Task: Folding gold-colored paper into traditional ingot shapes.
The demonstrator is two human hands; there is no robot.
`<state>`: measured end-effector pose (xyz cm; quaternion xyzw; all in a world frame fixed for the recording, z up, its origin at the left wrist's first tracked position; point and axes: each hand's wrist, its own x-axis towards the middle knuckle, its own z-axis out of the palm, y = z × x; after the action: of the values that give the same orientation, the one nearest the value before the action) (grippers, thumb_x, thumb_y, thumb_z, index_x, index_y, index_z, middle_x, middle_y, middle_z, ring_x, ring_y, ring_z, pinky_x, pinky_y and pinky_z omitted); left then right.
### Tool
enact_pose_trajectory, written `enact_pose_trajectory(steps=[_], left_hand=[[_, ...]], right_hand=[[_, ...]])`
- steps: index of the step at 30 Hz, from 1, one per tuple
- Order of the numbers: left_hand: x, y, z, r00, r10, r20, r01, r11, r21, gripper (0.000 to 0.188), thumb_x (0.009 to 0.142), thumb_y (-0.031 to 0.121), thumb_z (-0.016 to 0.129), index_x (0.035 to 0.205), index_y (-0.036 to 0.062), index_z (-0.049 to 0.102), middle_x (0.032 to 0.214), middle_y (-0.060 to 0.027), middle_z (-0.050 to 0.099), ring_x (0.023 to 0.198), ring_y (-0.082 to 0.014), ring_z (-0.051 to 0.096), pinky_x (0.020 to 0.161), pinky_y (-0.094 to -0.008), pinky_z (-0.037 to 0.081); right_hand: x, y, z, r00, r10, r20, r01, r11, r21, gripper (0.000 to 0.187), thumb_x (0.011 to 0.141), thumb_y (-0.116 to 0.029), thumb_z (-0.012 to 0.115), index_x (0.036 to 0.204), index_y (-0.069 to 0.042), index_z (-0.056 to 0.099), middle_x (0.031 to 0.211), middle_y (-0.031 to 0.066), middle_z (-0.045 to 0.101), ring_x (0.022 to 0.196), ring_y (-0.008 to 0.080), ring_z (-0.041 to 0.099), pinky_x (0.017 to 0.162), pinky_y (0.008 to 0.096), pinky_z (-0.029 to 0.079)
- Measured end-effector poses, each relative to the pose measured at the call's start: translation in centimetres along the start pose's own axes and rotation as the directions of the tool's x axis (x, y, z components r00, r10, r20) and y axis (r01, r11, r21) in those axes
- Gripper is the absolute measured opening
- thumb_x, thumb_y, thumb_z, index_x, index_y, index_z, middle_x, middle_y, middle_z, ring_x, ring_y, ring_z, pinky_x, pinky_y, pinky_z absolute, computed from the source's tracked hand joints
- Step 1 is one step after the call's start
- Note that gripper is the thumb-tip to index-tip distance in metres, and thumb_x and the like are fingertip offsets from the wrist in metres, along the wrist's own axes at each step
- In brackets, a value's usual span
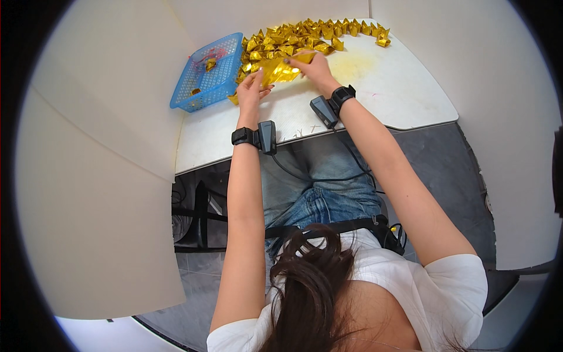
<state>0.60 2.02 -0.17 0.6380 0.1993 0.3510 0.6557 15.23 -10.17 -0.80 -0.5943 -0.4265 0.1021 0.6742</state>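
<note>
White table (375, 100) fills the upper middle, flanked by tall white partition panels (99, 193) on the left and right; the person sits at the table's near edge, jeans visible below it, both forearms stretched forward over the tabletop. Big heap of folded gold foil paper pieces (305, 36) runs along the far edge of the table, spreading from beside the basket out to the right. Blue plastic mesh basket (208, 71) sits at the table's far left corner, touching the left side of the heap, with a couple of gold pieces and something reddish inside. Left hand (251, 88) rests near the basket, fingers loosely curled, thumb and fingertips pinching the left edge of a gold foil sheet (278, 70). Right hand (315, 66) is on the sheet's right side, fingers bent and pressing down on its top edge, dark nail polish showing. The sheet lies crumpled between both hands, just in front of the heap. Black wrist-worn devices (264, 136) with cables sit on both wrists. Yellowish stain (352, 64) marks the table right of the right hand.
</note>
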Motion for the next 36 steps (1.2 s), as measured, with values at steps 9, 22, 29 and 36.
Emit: enact_pose_trajectory(steps=[9, 22, 29, 36], left_hand=[[0.6, -0.5, -0.6, 0.989, -0.048, 0.141, 0.058, 0.996, -0.07, 0.028, 0.092, 0.03, 0.052, 0.106, 0.0059, 0.056, 0.098, -0.0121, 0.066, 0.072, -0.0126, 0.064, 0.063, -0.0207, 0.051], [0.7, -0.6, -0.7, 0.994, -0.054, 0.099, 0.063, 0.993, -0.099, 0.028, 0.091, 0.032, 0.055, 0.102, 0.0071, 0.056, 0.083, -0.0036, 0.061, 0.072, -0.014, 0.065, 0.061, -0.0208, 0.051], [0.5, -0.4, -1.1, 0.987, -0.062, 0.148, 0.084, 0.986, -0.144, 0.028, 0.09, 0.031, 0.055, 0.105, 0.0074, 0.056, 0.083, -0.0029, 0.06, 0.072, -0.0142, 0.065, 0.06, -0.0203, 0.051], [-0.2, 0.0, -1.2, 0.977, -0.019, 0.211, 0.026, 0.999, -0.034, 0.031, 0.084, 0.021, 0.066, 0.112, 0.0082, 0.059, 0.085, -0.0021, 0.065, 0.068, -0.0105, 0.063, 0.06, -0.0184, 0.047]], right_hand=[[0.6, 0.2, -0.2, 0.954, 0.034, -0.298, -0.027, 0.999, 0.029, 0.028, 0.072, -0.028, 0.076, 0.08, -0.004, 0.065, 0.058, -0.0036, 0.053, 0.046, 0.0038, 0.043, 0.043, 0.0205, 0.034], [0.4, 0.0, -0.1, 0.97, 0.063, -0.235, -0.059, 0.998, 0.021, 0.032, 0.071, -0.031, 0.077, 0.083, -0.004, 0.066, 0.064, -0.0025, 0.056, 0.052, 0.0052, 0.046, 0.047, 0.0207, 0.037], [-0.1, -0.6, 0.0, 0.977, 0.149, -0.151, -0.139, 0.988, 0.07, 0.032, 0.072, -0.031, 0.076, 0.086, -0.004, 0.067, 0.073, -0.0007, 0.062, 0.057, 0.0053, 0.05, 0.051, 0.0206, 0.039], [-0.3, -1.0, 0.2, 0.979, 0.158, -0.128, -0.145, 0.983, 0.111, 0.031, 0.073, -0.028, 0.076, 0.088, -0.003, 0.065, 0.069, -0.0012, 0.059, 0.056, 0.0056, 0.049, 0.048, 0.0213, 0.038]])
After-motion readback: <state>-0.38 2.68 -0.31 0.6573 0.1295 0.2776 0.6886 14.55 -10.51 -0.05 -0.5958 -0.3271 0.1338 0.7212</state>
